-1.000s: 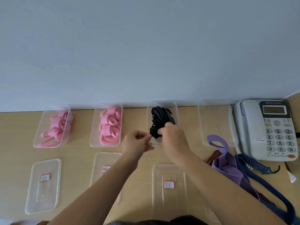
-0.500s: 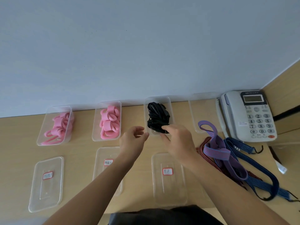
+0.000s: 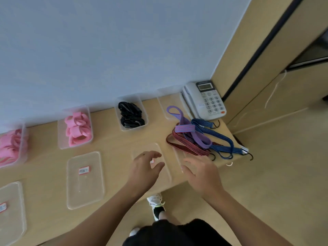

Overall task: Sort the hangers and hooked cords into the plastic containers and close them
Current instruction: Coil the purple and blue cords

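Fingers [image 3: 150,154] of the left hand [image 3: 144,170] and right hand [image 3: 204,173] are loosely spread, holding nothing, above the clear lids [image 3: 147,148] near the counter's [image 3: 110,139] front edge. The step seems to be fetching the hooked cords [image 3: 193,139]: a tangled red, purple and blue striped heap beside the phone [image 3: 205,100], which would need coiling to fit the empty container [image 3: 162,103].

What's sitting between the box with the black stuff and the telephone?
In the head view, an empty clear container sits between the black-cord container and the telephone; the loop of a purple strap overlaps it.
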A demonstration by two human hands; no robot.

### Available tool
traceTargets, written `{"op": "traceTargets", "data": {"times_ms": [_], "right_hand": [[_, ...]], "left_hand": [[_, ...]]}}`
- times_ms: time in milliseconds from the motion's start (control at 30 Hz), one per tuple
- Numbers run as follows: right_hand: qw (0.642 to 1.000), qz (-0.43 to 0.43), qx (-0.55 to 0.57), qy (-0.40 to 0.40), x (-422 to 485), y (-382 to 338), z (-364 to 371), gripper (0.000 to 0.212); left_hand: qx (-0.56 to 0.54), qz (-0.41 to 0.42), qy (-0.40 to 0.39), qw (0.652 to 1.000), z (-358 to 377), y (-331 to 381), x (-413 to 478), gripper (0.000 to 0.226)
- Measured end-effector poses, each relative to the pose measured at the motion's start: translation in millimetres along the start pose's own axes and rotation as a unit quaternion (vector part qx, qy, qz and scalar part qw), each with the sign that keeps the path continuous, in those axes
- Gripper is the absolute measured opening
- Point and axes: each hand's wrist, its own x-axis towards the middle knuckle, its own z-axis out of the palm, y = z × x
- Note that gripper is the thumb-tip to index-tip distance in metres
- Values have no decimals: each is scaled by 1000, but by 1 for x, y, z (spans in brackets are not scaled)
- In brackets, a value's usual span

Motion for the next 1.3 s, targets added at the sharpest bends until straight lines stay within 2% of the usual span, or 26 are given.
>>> {"op": "traceTargets", "data": {"times_ms": [100,200,367,433,500,567,733,833,933,1033,1100,1233,1300], "right_hand": [[999,13,-22,23,2,26,-23,12],[997,79,-2,16,26,50,-38,29],[993,63,-5,-95,91,81,-34,39],[989,36,-22,-143,113,88,-24,35],[983,19,-27,-182,127,91,-13,44],[980,9,-31,-197,138,94,1,57],[977,-31,-107,-180,151,101,33,71],[974,-56,-119,-182,155,105,42,61],[975,-58,-91,-194,159,108,40,64],[978,-59,-36,-197,161,117,33,38],[979,-55,-18,-197,161,121,29,31],[985,-67,37,-152,157,121,21,21],[988,-76,80,-108,154,118,10,26]], "left_hand": [[-4,15,-3,1000,12,18,-11,27],[6,17,1,1000,21,32,-15,29],[16,-5,45,999,37,54,-9,29],[22,-33,65,997,46,64,-3,29],[25,-73,82,994,58,73,1,28],[19,-107,97,989,72,80,5,29],[14,-152,141,978,109,96,24,32],[9,-178,143,974,127,103,41,32],[34,-191,129,973,139,101,51,28],[45,-208,121,970,144,94,54,29],[41,-217,114,969,146,90,54,33],[32,-220,106,969,150,83,55,40],[32,-220,100,970,149,82,55,44]]}}
